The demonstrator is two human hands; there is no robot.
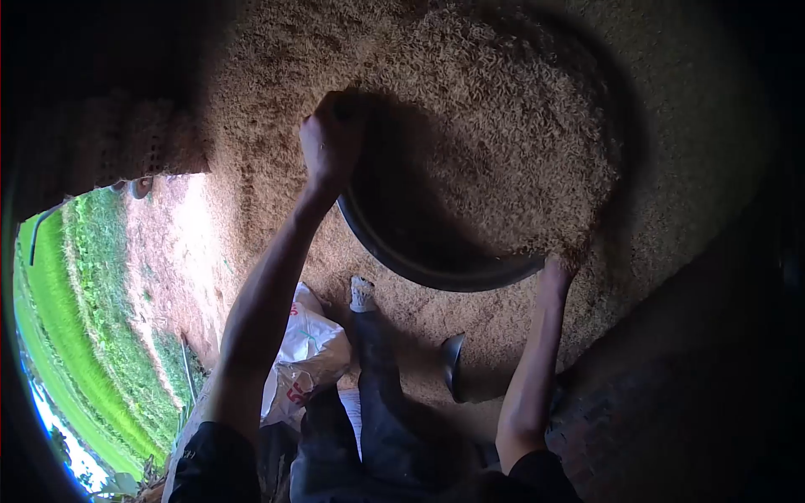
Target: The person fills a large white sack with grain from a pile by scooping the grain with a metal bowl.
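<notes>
The round black basin (402,243), heaped with tan grain (503,126), is held tilted away, its rim clenched by left hand (331,144) and right hand (557,275).

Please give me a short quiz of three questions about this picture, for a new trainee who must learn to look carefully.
1. True or false: the left hand and the right hand both hold the rim of the dark basin.
2. What fills the basin? A) water B) grain C) stones
3. Fill in the missing word: the white sack lies on the person's ____ side.

Key: 1 true; 2 B; 3 left.
</notes>
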